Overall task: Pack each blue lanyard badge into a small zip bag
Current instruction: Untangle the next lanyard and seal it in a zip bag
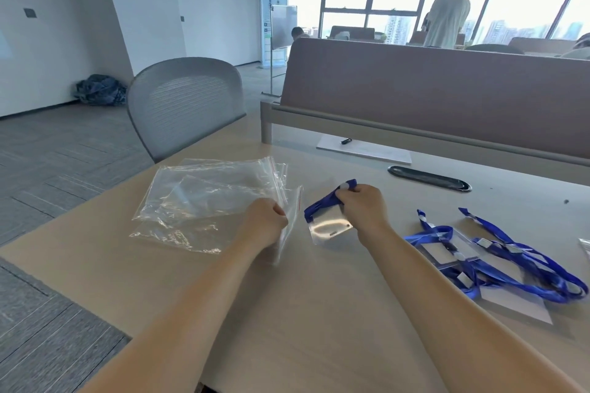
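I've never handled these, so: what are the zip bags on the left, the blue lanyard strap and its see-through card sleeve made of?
The zip bags look like thin clear plastic film, glossy: wrinkles and glints. The lanyard strap seems woven fabric ribbon, matte, folding limply. The card sleeve looks like thicker clear plastic, shiny: bright glare.

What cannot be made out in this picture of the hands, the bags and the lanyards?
1. Head view: the left hand covers the mouth of the zip bag it pinches; open or sealed is unclear.
2. The right hand hides part of the bundled lanyard badge.
3. The lanyard pile is tangled; its count is unclear.
4. A clear item is cut off by the right edge.
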